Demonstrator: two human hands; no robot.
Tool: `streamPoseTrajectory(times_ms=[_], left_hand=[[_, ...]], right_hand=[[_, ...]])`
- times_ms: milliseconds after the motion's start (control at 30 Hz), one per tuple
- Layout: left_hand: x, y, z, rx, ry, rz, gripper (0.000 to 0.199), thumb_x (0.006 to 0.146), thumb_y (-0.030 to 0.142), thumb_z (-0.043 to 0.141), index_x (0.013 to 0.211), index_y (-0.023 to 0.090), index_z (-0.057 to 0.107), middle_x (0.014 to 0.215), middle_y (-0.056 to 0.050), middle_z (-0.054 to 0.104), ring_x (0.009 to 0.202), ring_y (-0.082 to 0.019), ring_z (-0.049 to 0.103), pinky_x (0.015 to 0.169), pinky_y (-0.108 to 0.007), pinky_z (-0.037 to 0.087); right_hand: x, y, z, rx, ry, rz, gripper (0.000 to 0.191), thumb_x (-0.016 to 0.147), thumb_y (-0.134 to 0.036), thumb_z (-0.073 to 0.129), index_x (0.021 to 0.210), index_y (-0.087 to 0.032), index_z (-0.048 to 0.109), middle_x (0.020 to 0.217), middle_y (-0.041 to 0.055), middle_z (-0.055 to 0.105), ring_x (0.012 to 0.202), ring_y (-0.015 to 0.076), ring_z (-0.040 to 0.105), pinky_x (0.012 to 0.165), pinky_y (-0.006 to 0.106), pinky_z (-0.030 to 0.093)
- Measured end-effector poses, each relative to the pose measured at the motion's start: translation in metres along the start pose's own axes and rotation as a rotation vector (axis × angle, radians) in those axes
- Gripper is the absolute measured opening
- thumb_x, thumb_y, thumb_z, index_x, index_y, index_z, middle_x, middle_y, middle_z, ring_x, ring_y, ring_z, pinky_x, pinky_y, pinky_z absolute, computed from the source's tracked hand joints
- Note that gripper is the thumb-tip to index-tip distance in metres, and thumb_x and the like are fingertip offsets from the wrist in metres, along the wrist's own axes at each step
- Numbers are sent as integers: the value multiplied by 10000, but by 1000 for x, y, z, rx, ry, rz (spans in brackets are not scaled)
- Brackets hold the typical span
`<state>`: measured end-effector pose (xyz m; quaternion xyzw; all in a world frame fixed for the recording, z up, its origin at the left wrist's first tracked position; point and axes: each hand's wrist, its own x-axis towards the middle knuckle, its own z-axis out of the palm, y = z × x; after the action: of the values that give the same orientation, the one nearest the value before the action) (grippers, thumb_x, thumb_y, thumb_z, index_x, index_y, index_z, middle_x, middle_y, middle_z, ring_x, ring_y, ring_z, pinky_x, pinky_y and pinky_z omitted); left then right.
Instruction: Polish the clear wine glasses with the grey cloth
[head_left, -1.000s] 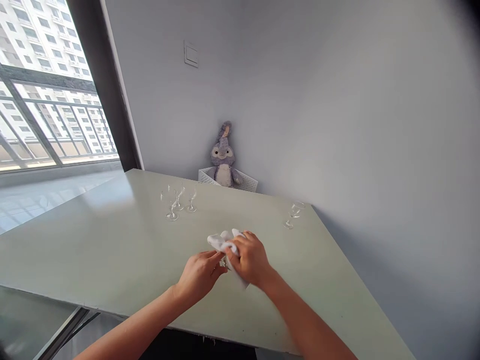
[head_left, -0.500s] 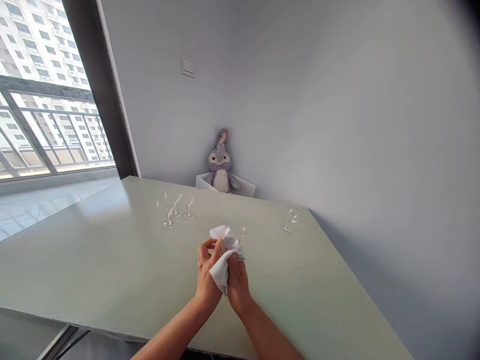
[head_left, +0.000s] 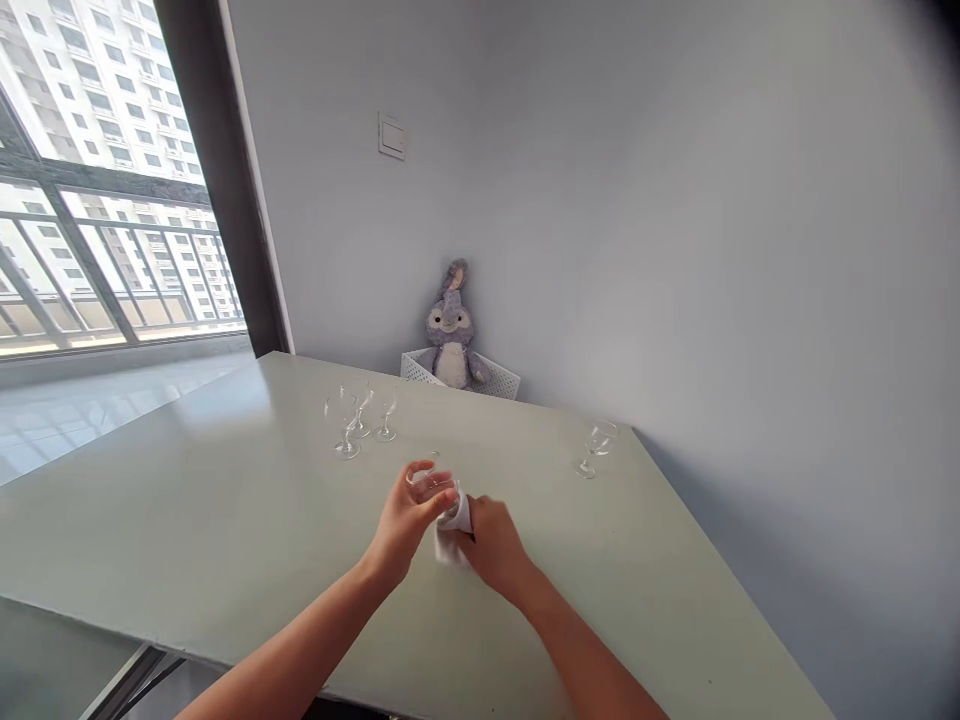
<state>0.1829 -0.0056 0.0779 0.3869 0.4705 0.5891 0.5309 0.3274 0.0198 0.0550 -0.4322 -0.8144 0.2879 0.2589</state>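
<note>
The left hand [head_left: 405, 522] grasps a wine glass [head_left: 431, 486] tilted over the surface [head_left: 187, 480] — its bowl kept against the white cloth [head_left: 453, 530] clenched in the right hand [head_left: 495, 547] — with three glasses [head_left: 362, 415] standing far left and a lone glass [head_left: 597, 448] far right.

No text, label, brand, number or sign can be read in this view. The glass [head_left: 425, 482] against the fingers [head_left: 441, 503] and the white cloth [head_left: 453, 545] just below them show no legible marking, and the wall switch plate [head_left: 391, 136], well above the fingers, shows none either.
</note>
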Motion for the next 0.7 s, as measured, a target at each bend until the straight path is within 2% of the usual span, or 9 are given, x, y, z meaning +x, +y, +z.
streamPoseTrajectory(times_ms=[100, 167, 233, 333, 367, 433, 567, 633, 700], left_hand=[[2, -12, 7, -149, 141, 9, 501, 686, 373, 672, 1071, 214, 392, 1152, -126, 549, 962, -203, 591, 849, -376, 459], [1, -14, 9, -181, 122, 40, 486, 686, 349, 678, 1056, 229, 386, 1145, -107, 542, 964, -199, 590, 851, -376, 458], [0, -10, 8, -156, -13, 85, 507, 661, 304, 704, 1058, 245, 394, 1128, -86, 540, 1002, -213, 571, 854, -371, 452], [4, 1, 1, -119, -285, 105, 572, 609, 253, 742, 1077, 242, 413, 1100, -89, 545, 1029, -255, 552, 841, -388, 453], [7, 5, -1, -115, -330, 104, 583, 602, 250, 746, 1082, 237, 415, 1093, -95, 549, 1024, -264, 554, 839, -398, 452], [13, 8, -5, -111, -326, 111, 581, 612, 258, 739, 1092, 233, 412, 1080, -104, 560, 1017, -270, 558, 846, -415, 447], [23, 4, -2, -74, -178, 142, 542, 641, 303, 719, 1081, 227, 412, 1085, -114, 562, 1029, -267, 554, 863, -425, 437], [25, 2, 0, -57, -119, 172, 554, 628, 321, 726, 1074, 224, 413, 1105, -116, 551, 1046, -267, 544, 875, -426, 434], [28, 3, -2, -54, -56, 228, 570, 614, 325, 734, 1070, 228, 406, 1122, -108, 541, 1067, -258, 531, 893, -422, 428]], right_hand=[[7, 9, 13, -480, 369, -160, 178, 765, -112, 481, 897, -178, 579, 791, 84, 615, 874, 253, 526, 881, 470, 324], [9, 14, 15, -493, 419, -151, 201, 738, -87, 491, 897, -172, 579, 801, 96, 617, 859, 252, 526, 859, 459, 346], [8, 18, 10, -272, 293, -56, 160, 718, -113, 513, 851, -169, 583, 768, 78, 615, 753, 221, 531, 720, 381, 414], [5, 22, -6, 302, -58, 65, 153, 707, -207, 567, 855, -173, 592, 754, 23, 611, 653, 159, 518, 573, 269, 405], [4, 25, -11, 478, -118, 90, 188, 707, -247, 584, 879, -171, 595, 763, 13, 611, 653, 148, 517, 568, 254, 399], [3, 30, -15, 707, -84, 157, 270, 710, -340, 602, 904, -151, 598, 763, 12, 606, 655, 142, 514, 566, 244, 389], [1, 42, -5, 724, 93, 242, 402, 728, -476, 569, 910, -119, 597, 748, 34, 610, 651, 156, 521, 554, 253, 383], [-1, 45, -1, 555, 70, 196, 415, 776, -479, 504, 966, -118, 585, 822, 57, 623, 713, 178, 548, 599, 269, 407], [-6, 46, -4, 364, -26, 135, 402, 765, -476, 520, 982, -145, 590, 881, 59, 628, 762, 195, 564, 636, 283, 420]])
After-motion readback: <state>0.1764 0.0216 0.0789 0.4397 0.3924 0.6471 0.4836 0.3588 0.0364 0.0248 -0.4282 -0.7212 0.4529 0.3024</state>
